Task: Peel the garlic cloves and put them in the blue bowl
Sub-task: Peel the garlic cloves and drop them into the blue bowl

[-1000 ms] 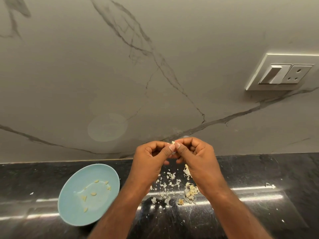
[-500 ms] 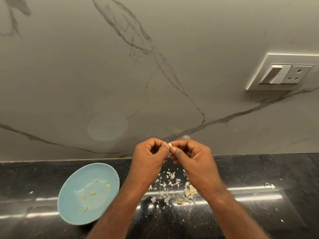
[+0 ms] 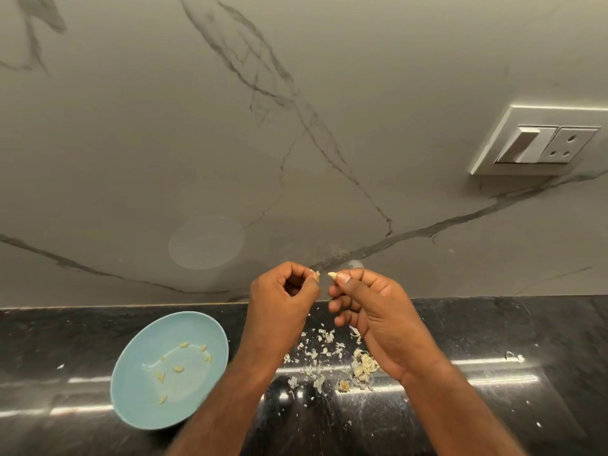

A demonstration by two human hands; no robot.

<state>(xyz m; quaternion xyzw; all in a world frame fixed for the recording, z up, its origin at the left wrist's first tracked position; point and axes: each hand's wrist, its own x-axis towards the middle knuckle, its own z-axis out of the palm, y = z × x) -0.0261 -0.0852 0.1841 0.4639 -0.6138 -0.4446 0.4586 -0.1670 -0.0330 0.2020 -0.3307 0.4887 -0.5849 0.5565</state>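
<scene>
Black polished stone makes up the counter [image 3: 493, 330], and both hands are raised above it, level with its back edge where it meets the grey veined wall [image 3: 131, 143]. The right hand [image 3: 371, 311] pinches a garlic clove [image 3: 332, 275] between thumb and forefinger, its pale tip poking out toward the other hand; the remaining fingers are curled under. The left hand [image 3: 283, 301] has thumb and forefinger closed on a small scrap of skin [image 3: 316, 274], the rest of its fingers curled into the palm. A narrow gap separates the two pinches; they do not touch.

Down and to the left of the left hand's pinch sits the blue bowl [image 3: 190, 330], near the left forearm, with several peeled cloves [image 3: 178, 368] scattered inside. A strip of counter runs between its rim and the wall edge. Directly below both pinches, peel flakes [image 3: 316, 353] litter the counter, and a heap of cloves [image 3: 363, 365] lies under the right wrist. To the right of the right hand, dark counter stretches away with a few stray flecks. Up and right of it, a switch plate [image 3: 539, 141] sits on the wall.
</scene>
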